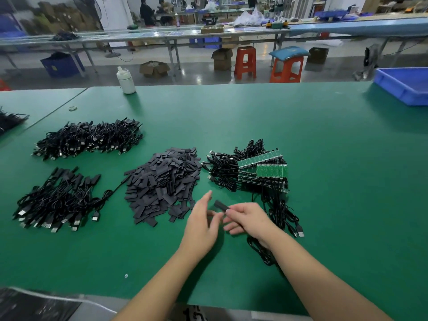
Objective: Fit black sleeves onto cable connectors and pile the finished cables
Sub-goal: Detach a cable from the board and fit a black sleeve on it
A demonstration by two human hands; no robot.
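A heap of flat black sleeves (162,184) lies in the middle of the green table (324,158). To its right sits a bundle of black cables with green circuit boards (261,170). My right hand (247,218) pinches a black sleeved connector (221,205), whose cable (284,218) trails under my wrist. My left hand (202,221) hovers just left of it, fingers straight and holding nothing. Two piles of sleeved cables lie at the left, one near (58,200) and one farther back (90,137).
A white bottle (125,80) stands at the table's far edge. A blue bin (405,85) sits at the far right corner. More black cables (9,120) lie at the left edge. Orange stools (245,62) and benches with people are beyond.
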